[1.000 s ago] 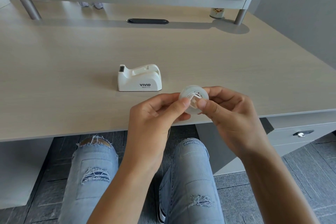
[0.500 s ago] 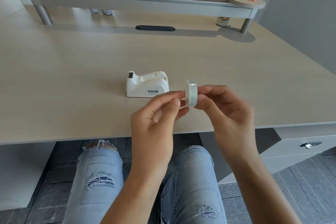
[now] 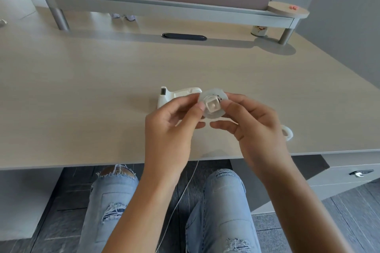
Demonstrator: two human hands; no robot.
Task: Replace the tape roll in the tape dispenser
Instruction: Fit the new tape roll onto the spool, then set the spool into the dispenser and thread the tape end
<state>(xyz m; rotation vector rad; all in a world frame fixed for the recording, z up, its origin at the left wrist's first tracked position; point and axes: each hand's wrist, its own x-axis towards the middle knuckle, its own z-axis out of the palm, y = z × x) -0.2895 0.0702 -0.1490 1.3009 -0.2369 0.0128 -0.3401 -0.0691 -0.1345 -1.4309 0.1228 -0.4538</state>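
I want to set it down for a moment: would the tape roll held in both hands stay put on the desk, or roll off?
The tape roll is a round, thin ring, so on edge it would probably roll or topple. Laid flat on the desk it should stay. It looks light and smooth, pinched between left hand and right hand, so a nudge might slide it.

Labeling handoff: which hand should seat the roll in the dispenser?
Probably right hand: it pinches the tape roll by its rim, while left hand only touches the hub and covers the tape dispenser.
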